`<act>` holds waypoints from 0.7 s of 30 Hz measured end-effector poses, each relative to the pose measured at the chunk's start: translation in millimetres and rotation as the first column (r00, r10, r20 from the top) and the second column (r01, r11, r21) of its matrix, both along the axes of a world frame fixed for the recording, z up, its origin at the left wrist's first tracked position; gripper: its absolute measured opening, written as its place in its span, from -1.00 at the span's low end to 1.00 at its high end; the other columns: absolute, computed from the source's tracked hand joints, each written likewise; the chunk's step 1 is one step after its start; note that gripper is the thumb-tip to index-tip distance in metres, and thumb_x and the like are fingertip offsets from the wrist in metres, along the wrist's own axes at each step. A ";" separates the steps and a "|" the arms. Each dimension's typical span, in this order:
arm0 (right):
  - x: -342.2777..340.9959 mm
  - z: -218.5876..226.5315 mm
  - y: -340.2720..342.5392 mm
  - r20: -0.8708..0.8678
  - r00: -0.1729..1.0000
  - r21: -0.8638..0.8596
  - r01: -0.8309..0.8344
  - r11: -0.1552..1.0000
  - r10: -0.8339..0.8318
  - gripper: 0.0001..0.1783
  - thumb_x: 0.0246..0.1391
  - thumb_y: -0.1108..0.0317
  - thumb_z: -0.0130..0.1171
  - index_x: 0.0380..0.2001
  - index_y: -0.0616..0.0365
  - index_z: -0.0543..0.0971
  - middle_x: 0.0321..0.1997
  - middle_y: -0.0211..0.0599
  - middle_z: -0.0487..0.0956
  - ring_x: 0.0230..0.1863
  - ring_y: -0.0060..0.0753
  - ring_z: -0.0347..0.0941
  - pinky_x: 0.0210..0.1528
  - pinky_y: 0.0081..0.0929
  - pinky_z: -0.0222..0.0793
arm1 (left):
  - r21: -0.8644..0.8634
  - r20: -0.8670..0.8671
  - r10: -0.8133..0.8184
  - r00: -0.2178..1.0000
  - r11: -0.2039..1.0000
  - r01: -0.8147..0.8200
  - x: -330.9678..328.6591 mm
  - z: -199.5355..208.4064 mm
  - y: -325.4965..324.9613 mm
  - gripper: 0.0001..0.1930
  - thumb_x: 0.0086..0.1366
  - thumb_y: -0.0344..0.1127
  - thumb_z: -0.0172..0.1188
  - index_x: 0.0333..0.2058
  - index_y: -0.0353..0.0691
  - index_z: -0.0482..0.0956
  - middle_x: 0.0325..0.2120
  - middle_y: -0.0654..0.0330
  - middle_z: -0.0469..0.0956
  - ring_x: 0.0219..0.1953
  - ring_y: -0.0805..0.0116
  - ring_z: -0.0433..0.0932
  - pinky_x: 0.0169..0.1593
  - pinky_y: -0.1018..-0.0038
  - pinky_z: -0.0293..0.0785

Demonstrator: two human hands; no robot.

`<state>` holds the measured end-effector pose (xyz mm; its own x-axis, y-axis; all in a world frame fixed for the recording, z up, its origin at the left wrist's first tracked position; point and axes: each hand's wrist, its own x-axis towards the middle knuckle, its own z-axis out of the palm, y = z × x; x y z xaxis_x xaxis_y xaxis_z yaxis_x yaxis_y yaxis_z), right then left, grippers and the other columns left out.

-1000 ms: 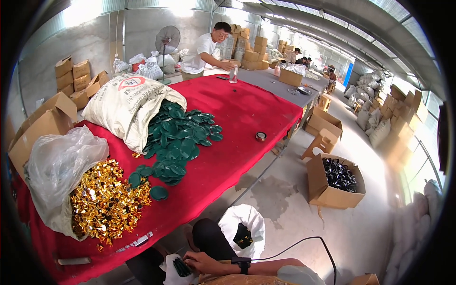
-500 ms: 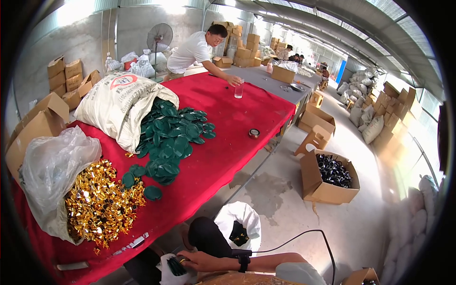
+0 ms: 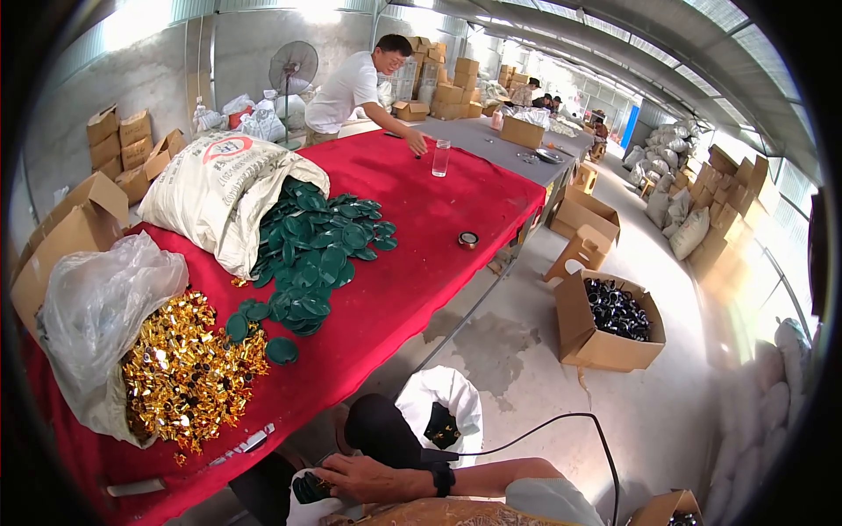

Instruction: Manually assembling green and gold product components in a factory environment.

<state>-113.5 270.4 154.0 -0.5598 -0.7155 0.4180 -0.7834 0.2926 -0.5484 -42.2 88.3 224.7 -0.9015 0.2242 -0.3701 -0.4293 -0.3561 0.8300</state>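
My right hand (image 3: pixel 355 479), with a dark band on its wrist, reaches in from the right at the lower edge, fingers bent down over a few dark green discs (image 3: pixel 309 487). Whatever sits between its fingertips is too small to make out. Around the discs is white material that looks like a glove on my left hand (image 3: pixel 301 507), closed on them; its fingers are mostly hidden. Beside my dark-clothed knee, a white sack (image 3: pixel 474 412) stands open on the floor with dark green and gold pieces inside.
A red-covered table (image 3: pixel 395 307) bears spilled green discs (image 3: pixel 324 254), small gold parts (image 3: pixel 189 377), a round tin (image 3: pixel 468 239) and a clear glass (image 3: pixel 440 159). Across it a person (image 3: pixel 351 92) leans in. A carton of black parts (image 3: pixel 605 346) stands right; a black cable (image 3: pixel 561 430) loops beside my arm.
My right hand has moved slightly left and up, its fingers now lower over the discs. The co-worker's hand has drawn back from the glass, which stays on the table.
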 end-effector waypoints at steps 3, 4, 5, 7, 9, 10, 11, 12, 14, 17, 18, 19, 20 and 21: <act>-5.7 -1.0 -1.0 -0.096 0.991 0.017 -0.092 0.996 0.093 -0.36 0.12 0.30 0.28 0.22 0.33 0.35 -0.07 -0.14 0.46 -0.08 -0.13 0.53 -0.25 -0.29 0.58 | 0.087 0.080 0.030 0.996 0.996 -0.037 5.5 -3.6 -0.9 -0.45 0.10 -0.59 0.26 0.11 -0.19 0.43 -0.07 0.25 0.50 -0.04 0.43 0.48 0.03 0.48 0.48; -4.7 -3.7 -0.6 -0.097 0.991 0.018 -0.094 0.995 0.095 -0.36 0.12 0.30 0.28 0.22 0.33 0.35 -0.07 -0.14 0.46 -0.08 -0.13 0.53 -0.25 -0.29 0.58 | 0.124 0.078 0.016 0.997 0.992 -0.025 6.3 -2.9 -0.7 -0.47 0.12 -0.61 0.24 0.10 -0.19 0.43 -0.09 0.25 0.51 -0.08 0.42 0.51 0.00 0.49 0.49; -1.8 -7.7 -0.9 -0.074 0.992 0.027 -0.096 0.995 0.098 -0.36 0.12 0.31 0.28 0.21 0.36 0.35 -0.08 -0.13 0.47 -0.10 -0.13 0.54 -0.24 -0.29 0.58 | 0.161 0.077 0.003 0.997 0.987 -0.015 7.3 -2.4 -0.5 -0.49 0.14 -0.63 0.21 0.09 -0.18 0.43 -0.12 0.25 0.52 -0.12 0.42 0.53 -0.03 0.50 0.50; 1.9 -4.9 -0.9 -0.052 0.993 0.033 -0.107 0.994 0.108 -0.37 0.11 0.33 0.28 0.20 0.39 0.36 -0.09 -0.11 0.47 -0.12 -0.12 0.54 -0.22 -0.30 0.58 | 0.184 0.123 -0.035 0.992 0.983 0.012 10.2 -7.7 -8.0 -0.52 0.17 -0.63 0.19 0.08 -0.18 0.44 -0.13 0.24 0.53 -0.17 0.40 0.55 -0.07 0.49 0.52; 6.4 0.0 1.9 -0.064 0.992 -0.056 -0.108 0.993 0.105 -0.42 0.11 0.38 0.27 0.17 0.38 0.37 -0.11 -0.10 0.49 -0.13 -0.10 0.55 -0.23 -0.28 0.57 | 0.206 0.170 -0.072 0.983 0.978 0.036 16.6 -22.3 -16.9 -0.55 0.19 -0.64 0.17 0.07 -0.19 0.45 -0.15 0.22 0.55 -0.23 0.39 0.57 -0.10 0.47 0.54; 5.1 1.0 1.6 -0.059 0.993 -0.044 -0.106 0.993 0.103 -0.42 0.11 0.38 0.27 0.17 0.38 0.37 -0.11 -0.10 0.49 -0.13 -0.10 0.55 -0.23 -0.28 0.57 | 0.176 0.131 -0.072 0.989 0.983 0.048 18.4 -37.2 -21.5 -0.57 0.21 -0.64 0.16 0.06 -0.19 0.46 -0.15 0.21 0.56 -0.26 0.38 0.58 -0.13 0.46 0.54; 3.1 2.3 0.9 -0.058 0.990 -0.009 -0.128 0.992 0.127 -0.44 0.12 0.40 0.26 0.16 0.38 0.38 -0.13 -0.09 0.50 -0.14 -0.08 0.55 -0.23 -0.27 0.57 | 0.146 0.091 -0.073 0.993 0.988 0.059 20.4 -50.6 -25.6 -0.59 0.23 -0.64 0.15 0.05 -0.20 0.47 -0.15 0.19 0.57 -0.29 0.37 0.59 -0.15 0.46 0.55; 2.3 3.1 0.3 -0.061 0.986 0.012 -0.158 0.987 0.158 -0.46 0.13 0.42 0.25 0.14 0.38 0.38 -0.15 -0.08 0.51 -0.15 -0.06 0.56 -0.24 -0.27 0.56 | 0.143 0.092 -0.068 0.993 0.988 0.055 21.3 -46.7 -24.4 -0.59 0.23 -0.64 0.15 0.05 -0.20 0.47 -0.15 0.19 0.57 -0.29 0.37 0.59 -0.15 0.46 0.55; 4.4 -12.2 -6.0 0.013 0.985 -0.015 -0.175 0.985 0.175 -0.46 0.13 0.44 0.23 0.16 0.40 0.37 -0.19 -0.06 0.50 -0.18 -0.03 0.55 -0.25 -0.26 0.53 | 0.319 0.189 -0.053 0.980 0.948 -0.010 21.6 -36.7 -22.5 -0.61 0.25 -0.61 0.17 0.06 -0.21 0.49 -0.17 0.20 0.59 -0.28 0.37 0.59 -0.14 0.45 0.56; 10.4 -21.2 -13.6 0.087 0.978 -0.087 -0.183 0.979 0.191 -0.47 0.13 0.48 0.21 0.15 0.43 0.37 -0.21 -0.02 0.50 -0.20 0.02 0.54 -0.27 -0.23 0.49 | 0.304 0.185 0.012 0.983 0.950 -0.069 26.1 -13.5 -15.9 -0.60 0.25 -0.61 0.17 0.06 -0.19 0.49 -0.19 0.23 0.59 -0.24 0.39 0.58 -0.15 0.47 0.55; 13.0 -19.2 -15.9 0.088 0.978 -0.134 -0.177 0.975 0.190 -0.50 0.14 0.48 0.21 0.13 0.45 0.38 -0.19 0.00 0.51 -0.19 0.04 0.55 -0.28 -0.21 0.49 | 0.303 0.186 0.015 0.982 0.950 -0.072 28.0 -15.8 -17.3 -0.60 0.25 -0.61 0.17 0.06 -0.19 0.49 -0.19 0.23 0.59 -0.24 0.39 0.58 -0.15 0.47 0.55; 14.1 -17.3 -18.0 0.089 0.977 -0.134 -0.180 0.975 0.192 -0.50 0.14 0.48 0.21 0.13 0.45 0.38 -0.19 0.00 0.51 -0.19 0.04 0.55 -0.28 -0.21 0.49 | 0.280 0.218 0.018 0.976 0.957 -0.080 30.6 -20.2 -19.9 -0.57 0.23 -0.63 0.19 0.07 -0.18 0.48 -0.18 0.24 0.57 -0.21 0.39 0.57 -0.14 0.48 0.54; 14.4 -15.5 -19.9 0.065 0.980 -0.148 -0.178 0.973 0.189 -0.52 0.15 0.48 0.20 0.11 0.46 0.38 -0.17 0.01 0.52 -0.18 0.05 0.56 -0.28 -0.20 0.49 | 0.257 0.248 0.022 0.968 0.962 -0.088 31.7 -22.9 -22.4 -0.54 0.21 -0.65 0.21 0.08 -0.16 0.48 -0.17 0.25 0.56 -0.18 0.39 0.56 -0.14 0.49 0.53; 14.6 -13.8 -21.8 0.041 0.982 -0.162 -0.175 0.971 0.184 -0.53 0.16 0.48 0.20 0.09 0.48 0.38 -0.16 0.02 0.53 -0.18 0.05 0.56 -0.29 -0.19 0.49 | 0.258 0.249 0.023 0.968 0.962 -0.090 31.2 -22.7 -25.6 -0.54 0.21 -0.65 0.21 0.08 -0.16 0.48 -0.17 0.25 0.56 -0.18 0.39 0.56 -0.14 0.49 0.53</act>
